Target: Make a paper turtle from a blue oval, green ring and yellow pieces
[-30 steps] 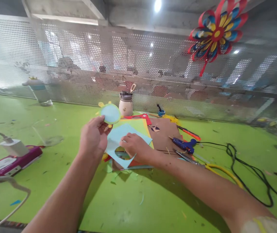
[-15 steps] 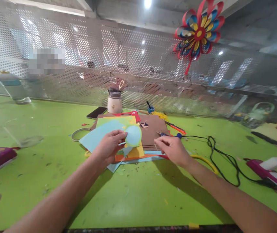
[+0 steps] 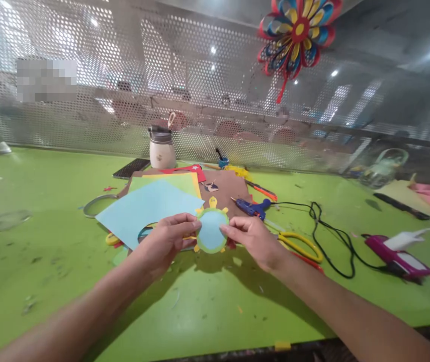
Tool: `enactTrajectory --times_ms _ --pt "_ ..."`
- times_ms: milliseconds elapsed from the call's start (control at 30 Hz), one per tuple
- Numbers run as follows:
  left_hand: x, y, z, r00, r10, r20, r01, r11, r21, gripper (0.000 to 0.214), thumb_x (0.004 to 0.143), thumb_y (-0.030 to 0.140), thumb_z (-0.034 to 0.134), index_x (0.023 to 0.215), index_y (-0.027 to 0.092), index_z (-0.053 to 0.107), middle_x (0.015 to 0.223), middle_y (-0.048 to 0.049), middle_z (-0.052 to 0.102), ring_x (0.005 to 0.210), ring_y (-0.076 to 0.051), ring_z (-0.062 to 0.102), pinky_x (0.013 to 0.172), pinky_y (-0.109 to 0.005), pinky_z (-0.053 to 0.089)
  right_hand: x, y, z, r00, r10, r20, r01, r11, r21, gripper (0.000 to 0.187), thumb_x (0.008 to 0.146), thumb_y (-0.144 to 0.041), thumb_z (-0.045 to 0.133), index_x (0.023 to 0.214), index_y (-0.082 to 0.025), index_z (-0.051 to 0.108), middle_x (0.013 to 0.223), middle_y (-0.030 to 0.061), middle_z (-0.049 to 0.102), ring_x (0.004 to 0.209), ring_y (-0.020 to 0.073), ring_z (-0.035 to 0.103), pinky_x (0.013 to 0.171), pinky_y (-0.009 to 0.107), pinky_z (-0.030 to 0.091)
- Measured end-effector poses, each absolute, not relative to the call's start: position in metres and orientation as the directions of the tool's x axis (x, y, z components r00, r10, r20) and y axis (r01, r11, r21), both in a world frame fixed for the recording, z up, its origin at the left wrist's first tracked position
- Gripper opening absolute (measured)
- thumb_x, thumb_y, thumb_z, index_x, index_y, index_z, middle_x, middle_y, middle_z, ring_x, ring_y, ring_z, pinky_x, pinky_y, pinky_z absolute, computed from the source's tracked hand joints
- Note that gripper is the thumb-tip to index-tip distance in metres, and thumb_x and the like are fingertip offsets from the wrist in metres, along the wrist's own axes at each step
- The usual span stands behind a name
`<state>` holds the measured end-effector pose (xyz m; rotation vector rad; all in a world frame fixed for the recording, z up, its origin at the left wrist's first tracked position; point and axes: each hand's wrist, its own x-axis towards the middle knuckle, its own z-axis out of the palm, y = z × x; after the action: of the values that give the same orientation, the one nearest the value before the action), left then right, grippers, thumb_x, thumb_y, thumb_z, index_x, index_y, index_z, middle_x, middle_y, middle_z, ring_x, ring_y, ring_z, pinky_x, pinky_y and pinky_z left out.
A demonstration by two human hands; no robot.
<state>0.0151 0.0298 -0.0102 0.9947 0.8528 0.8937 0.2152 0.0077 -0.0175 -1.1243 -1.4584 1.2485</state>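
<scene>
A paper turtle (image 3: 213,231) with a round light-blue middle, green rim and yellow head and feet is held up above the table's front. My left hand (image 3: 171,236) pinches its left edge between thumb and fingers. On the opposite edge, my right hand (image 3: 250,239) grips it the same way, thumb on the blue disc. Behind the left hand lies a light-blue paper sheet (image 3: 147,203). A blue glue gun (image 3: 252,206) rests beyond my right hand, on and beside brown cardboard (image 3: 226,188). Yellow-handled scissors (image 3: 301,245) lie right of that hand.
A white bottle (image 3: 162,151) and a phone (image 3: 131,168) stand and lie at the back. The glue gun's black cord runs to a magenta power strip (image 3: 398,256) on the right. A roll of tape (image 3: 97,205) lies left. A paper flower (image 3: 299,30) hangs above.
My right hand has moved left and taken hold of the turtle's right edge. The turtle is now lower and closer, with its head and feet showing. The view has shifted right.
</scene>
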Motion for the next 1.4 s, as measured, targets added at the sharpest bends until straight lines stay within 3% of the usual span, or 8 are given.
enactTrajectory --times_ms 100,400,500,600,667,867,1067,1400 --pt "0.015 0.028 -0.01 0.395 0.897 -0.2 -0.2 0.296 0.934 0.015 0.077 0.029 0.072 0.081 0.016 0.066 0.075 -0.0015 0.063 0.071 -0.013 0.058 0.065 -0.023 0.047 0.216 0.007 -0.022 -0.19 0.981 0.044 0.065 0.058 -0.996 0.036 0.077 -0.049 0.07 0.063 -0.017 0.062 0.056 -0.0024 0.057 0.054 0.0109 0.051 0.057 0.026 0.042" --pt "0.012 0.03 -0.002 0.31 0.93 -0.196 -0.215 0.27 0.939 0.015 0.069 0.017 0.079 0.066 0.014 0.064 0.063 0.0012 0.061 0.058 -0.008 0.054 0.053 -0.018 0.046 0.225 0.004 -0.022 -0.119 0.991 0.065 0.045 0.071 -0.996 0.042 0.085 -0.053 0.061 0.07 -0.014 0.067 0.061 0.0018 0.063 0.054 0.012 0.056 0.055 0.026 0.046" --pt "-0.01 0.041 0.019 0.134 0.987 -0.09 -0.308 0.128 0.943 0.009 0.074 0.014 0.073 0.072 0.017 0.065 0.066 0.0038 0.063 0.06 -0.007 0.055 0.054 -0.015 0.048 0.241 0.003 -0.013 0.032 0.985 0.172 0.089 0.169 -0.982 0.039 0.087 -0.051 0.061 0.073 -0.015 0.069 0.056 -0.0019 0.058 0.051 0.0089 0.05 0.05 0.022 0.041" --pt "-0.036 0.051 0.045 -0.185 0.975 0.122 -0.39 -0.187 0.902 0.007 0.078 0.009 0.064 0.076 0.016 0.063 0.077 -0.001 0.069 0.079 -0.016 0.064 0.065 -0.026 0.056 0.255 0.004 -0.006 0.164 0.945 0.282 0.168 0.255 -0.952 0.036 0.086 -0.047 0.066 0.068 -0.016 0.068 0.044 -0.0076 0.042 0.043 0.0062 0.035 0.043 0.02 0.029" --pt "-0.044 0.055 0.055 -0.251 0.953 0.17 -0.377 -0.258 0.889 0.012 0.076 0.005 0.06 0.081 0.015 0.062 0.082 -0.0014 0.07 0.084 -0.015 0.065 0.071 -0.027 0.057 0.26 0.006 -0.005 0.215 0.917 0.336 0.203 0.294 -0.934 0.029 0.084 -0.043 0.069 0.074 -0.016 0.07 0.045 -0.0079 0.044 0.043 0.0065 0.036 0.043 0.021 0.029" --pt "-0.002 0.032 0.027 -0.039 0.998 0.052 -0.181 -0.058 0.982 0.03 0.068 0.018 0.076 0.096 0.013 0.067 0.062 0.0025 0.065 0.051 -0.01 0.055 0.048 -0.022 0.043 0.273 0.019 -0.011 0.262 0.878 0.4 0.23 0.345 -0.91 0.023 0.079 -0.035 0.073 0.093 -0.017 0.071 0.058 -0.0028 0.061 0.052 0.0111 0.053 0.052 0.024 0.045" --pt "0.051 -0.006 -0.023 0.292 0.951 -0.105 0.06 0.091 0.994 0.031 0.057 0.016 0.079 0.082 0.015 0.061 0.049 0.0037 0.063 0.043 -0.014 0.054 0.045 -0.025 0.039 0.293 0.034 -0.019 0.284 0.862 0.419 0.229 0.364 -0.903 0.021 0.078 -0.031 0.069 0.093 -0.017 0.069 0.062 -0.0018 0.063 0.054 0.0115 0.055 0.053 0.024 0.047" --pt "0.031 -0.026 -0.025 0.18 0.981 -0.078 0.187 0.043 0.981 0.036 0.066 0.028 0.075 0.073 0.023 0.04 0.053 0.0081 0.06 0.052 -0.013 0.056 0.054 -0.024 0.04 0.283 0.03 -0.021 0.096 0.928 0.361 0.35 0.308 -0.885 0.028 0.079 -0.038 0.067 0.091 -0.013 0.069 0.063 0.0012 0.066 0.054 0.0133 0.059 0.056 0.028 0.052"
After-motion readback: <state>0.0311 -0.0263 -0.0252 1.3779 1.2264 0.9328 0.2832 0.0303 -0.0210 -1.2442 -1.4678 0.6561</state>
